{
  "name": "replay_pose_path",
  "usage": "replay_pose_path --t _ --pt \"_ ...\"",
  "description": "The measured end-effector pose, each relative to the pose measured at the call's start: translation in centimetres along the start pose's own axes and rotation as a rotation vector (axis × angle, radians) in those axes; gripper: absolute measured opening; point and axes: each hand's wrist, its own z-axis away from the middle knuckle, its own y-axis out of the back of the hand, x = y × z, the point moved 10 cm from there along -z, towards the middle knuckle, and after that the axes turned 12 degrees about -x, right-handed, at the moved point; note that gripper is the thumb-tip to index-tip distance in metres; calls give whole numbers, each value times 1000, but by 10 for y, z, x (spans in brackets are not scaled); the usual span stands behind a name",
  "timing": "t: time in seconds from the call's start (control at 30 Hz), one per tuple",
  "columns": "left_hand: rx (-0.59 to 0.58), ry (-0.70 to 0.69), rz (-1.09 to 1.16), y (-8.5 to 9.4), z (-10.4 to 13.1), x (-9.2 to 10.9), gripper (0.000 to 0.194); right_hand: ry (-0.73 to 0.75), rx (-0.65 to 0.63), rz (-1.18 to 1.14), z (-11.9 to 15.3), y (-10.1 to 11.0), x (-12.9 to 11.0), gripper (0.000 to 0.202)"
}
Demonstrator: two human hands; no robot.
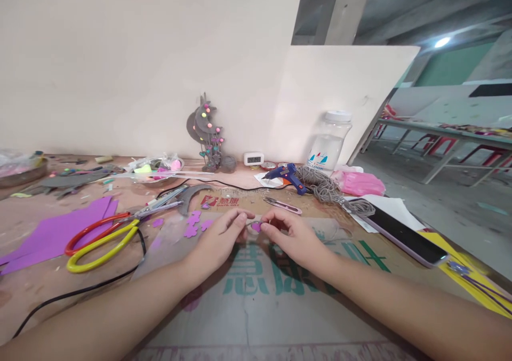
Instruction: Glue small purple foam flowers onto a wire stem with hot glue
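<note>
Over the cardboard sheet, my left hand [224, 235] is closed, its thumb and fingertips pinching a thin grey cord. My right hand [294, 238] is closed too, fingertips on a small purple foam piece [256, 226] at the cord, between both hands. Several purple foam flower cut-outs [192, 225] lie left of my left hand. Beyond my right hand rests a pair of thread snips [282, 206]. Scissors [104, 238] with one red and one yellow handle lie farther left, partly on purple foam sheets [44, 238].
A blue glue gun [292, 177] stands behind the hands, beside a bundle of grey cord [320, 184]. A clear bottle [328, 145], a small clock [254, 159] and a grey moon ornament [206, 129] stand by the board. A phone [404, 233] lies right; a black cable [80, 291] crosses left.
</note>
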Motion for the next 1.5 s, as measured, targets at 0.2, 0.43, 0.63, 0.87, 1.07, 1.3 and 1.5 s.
replay_pose_path --t 0.2,0.43,0.63,0.87,1.07,1.3,1.5 --pt "22 -5 5 1 2 4 26 -46 51 77 -1 7 4 18" --pt "-38 26 -63 -6 4 2 31 -37 47 45 -2 7 5 17" --pt "-54 40 -193 -7 2 -2 33 -17 40 6 0 5 1 17" --pt "-51 47 -225 -6 1 -2 34 -20 41 33 -1 5 3 16" --pt "-55 11 -203 -6 0 4 37 1 43 9 -2 4 4 15" --pt "-84 22 -187 -8 0 -2 31 3 43 3 -1 6 0 14" --pt "-83 78 -159 -10 1 -6 30 -1 41 29 -1 6 -3 15"
